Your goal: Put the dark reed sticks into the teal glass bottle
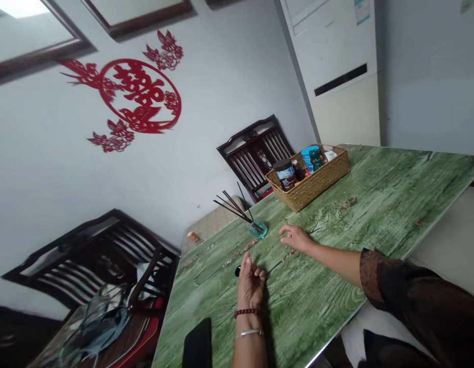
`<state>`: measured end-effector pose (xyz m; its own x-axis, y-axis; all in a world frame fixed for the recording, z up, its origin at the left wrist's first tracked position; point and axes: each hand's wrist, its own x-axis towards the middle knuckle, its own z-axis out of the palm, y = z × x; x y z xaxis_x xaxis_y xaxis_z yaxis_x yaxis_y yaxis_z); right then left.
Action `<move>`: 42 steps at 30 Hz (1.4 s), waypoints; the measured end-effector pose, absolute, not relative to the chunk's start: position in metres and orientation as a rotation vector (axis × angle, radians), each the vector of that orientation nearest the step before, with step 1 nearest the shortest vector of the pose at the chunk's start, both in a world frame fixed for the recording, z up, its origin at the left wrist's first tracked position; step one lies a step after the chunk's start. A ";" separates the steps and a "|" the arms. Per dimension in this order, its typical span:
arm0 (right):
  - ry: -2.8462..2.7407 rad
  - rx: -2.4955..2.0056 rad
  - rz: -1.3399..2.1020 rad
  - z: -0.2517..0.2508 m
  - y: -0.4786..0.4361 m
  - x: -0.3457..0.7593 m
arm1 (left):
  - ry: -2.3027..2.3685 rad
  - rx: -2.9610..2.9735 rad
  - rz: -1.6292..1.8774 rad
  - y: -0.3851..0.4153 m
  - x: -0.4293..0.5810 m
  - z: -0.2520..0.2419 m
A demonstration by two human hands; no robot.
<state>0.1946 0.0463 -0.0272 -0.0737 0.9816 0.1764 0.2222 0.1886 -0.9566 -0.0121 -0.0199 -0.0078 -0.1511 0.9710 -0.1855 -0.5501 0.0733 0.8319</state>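
Note:
My left hand (251, 278) is over the near half of the green table, palm turned up and inward, fingers loosely curled, nothing visible in them. A red bead bracelet (246, 312) and a silver bangle (249, 333) circle that wrist. Partly hidden behind this hand is a small, glossy black object (237, 271); I cannot tell whether they touch. My right hand (296, 239) is low over the tabletop, fingers bent and apart, holding nothing. Beyond both hands stands a reed diffuser (260, 230), a blue-green glass with dark sticks, nearest to my right hand.
A wicker basket (317, 180) with jars and small packages stands on the table (375, 204) at the back. A black flat object (197, 343) lies near the left edge. Dark wooden chairs (255, 153) stand by the wall; another chair (117, 230) at left has cloth on it.

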 end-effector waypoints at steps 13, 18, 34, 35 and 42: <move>-0.970 -0.101 1.783 0.045 0.047 0.182 | 0.135 0.644 1.509 -0.006 0.004 0.006; -0.733 -0.185 1.948 -0.024 0.065 0.171 | 0.199 0.559 1.501 0.003 0.006 -0.022; -0.514 -0.284 1.908 -0.044 0.079 0.162 | 1.190 0.909 1.671 0.048 -0.014 0.003; -0.483 -0.316 1.891 -0.044 0.080 0.160 | 1.248 0.939 1.657 0.061 -0.015 0.007; -0.513 -0.426 1.840 -0.042 0.082 0.151 | 1.504 1.249 1.497 0.127 0.001 0.006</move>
